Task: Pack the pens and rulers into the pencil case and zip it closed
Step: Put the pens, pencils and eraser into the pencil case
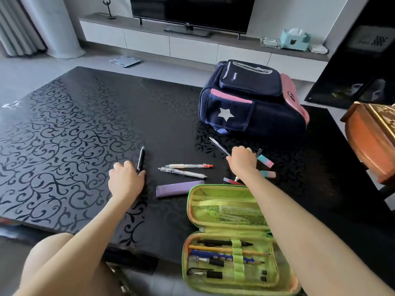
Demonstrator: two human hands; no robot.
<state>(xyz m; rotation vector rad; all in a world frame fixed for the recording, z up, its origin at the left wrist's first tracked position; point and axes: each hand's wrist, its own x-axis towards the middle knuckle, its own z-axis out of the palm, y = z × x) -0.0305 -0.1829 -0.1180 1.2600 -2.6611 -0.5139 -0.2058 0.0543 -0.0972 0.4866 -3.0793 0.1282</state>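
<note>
Left hand pinches a black pen – right hand grips another pen beyond the open pencil case

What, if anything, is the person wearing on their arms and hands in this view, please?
Nothing shows on either. The left hand and right hand are bare, with no gloves, rings, watch or bracelet visible. Both forearms are uncovered right to the bottom of the frame, so no sleeves come into view.

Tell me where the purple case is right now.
In the head view the purple case lies flat on the black table, between the left hand and the open green pencil case.
</note>
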